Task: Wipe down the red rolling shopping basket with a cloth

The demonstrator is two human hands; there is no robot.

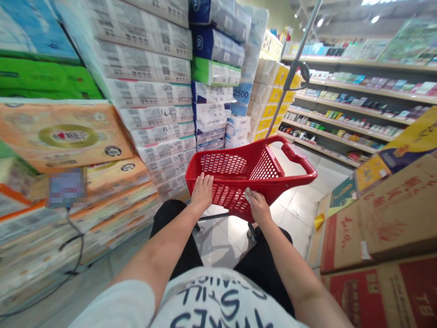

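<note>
A red plastic shopping cart basket [225, 184] with meshed sides stands before me on a dark frame, its handle [300, 161] pointing right. Over the near rim, at the left end, my left hand [202, 193] grips the basket with its fingers close together. Further right, my right hand [259, 208] is closed on a small crumpled whitish cloth [249, 195], which touches the outside of the near side. Whether it is fabric or tissue I cannot make out. The inside of the basket shows only in part.
Tall stacks of wrapped tissue packs [150, 91] rise at left and behind the cart. Cardboard boxes [399, 209] are piled at right. A metal pole [290, 77] stands behind the cart; stocked shelves [358, 86] are further back. A cable [80, 255] hangs at lower left.
</note>
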